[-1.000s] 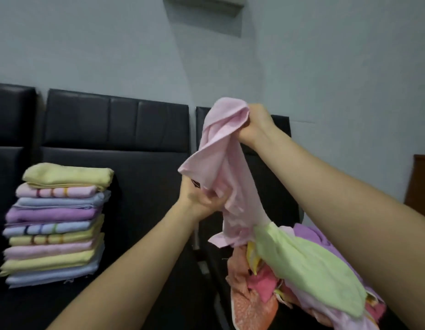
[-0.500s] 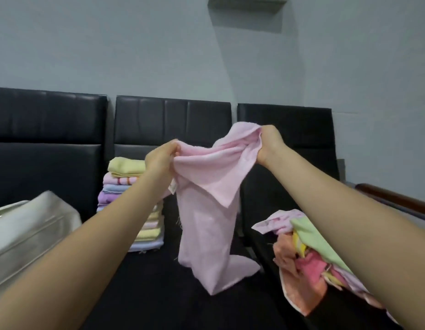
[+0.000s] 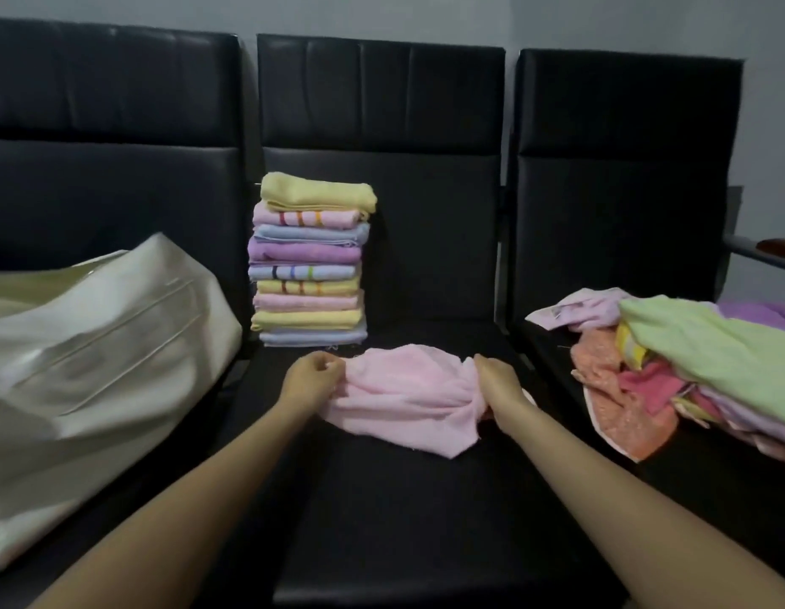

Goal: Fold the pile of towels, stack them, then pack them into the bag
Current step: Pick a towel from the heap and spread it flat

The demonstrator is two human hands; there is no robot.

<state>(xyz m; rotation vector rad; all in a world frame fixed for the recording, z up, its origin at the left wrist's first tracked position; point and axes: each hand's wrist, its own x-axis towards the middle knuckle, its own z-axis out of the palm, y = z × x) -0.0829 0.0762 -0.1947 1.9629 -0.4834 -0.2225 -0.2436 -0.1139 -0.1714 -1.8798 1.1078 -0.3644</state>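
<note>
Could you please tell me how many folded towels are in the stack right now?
9, all in one stack of folded towels at the back of the middle seat, from the yellow towel on top to the pale blue towel at the bottom; thinner ones may be hidden.

The room is dim, with soft and even light and no hard shadows. The black seats [image 3: 382, 498] give only a weak shine on their backs. The whole picture is a little soft and grainy. Straight lines bend near the edges from the wide lens.

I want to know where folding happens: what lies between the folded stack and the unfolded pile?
Head view: pink towel on the middle seat, held by both hands.
</note>
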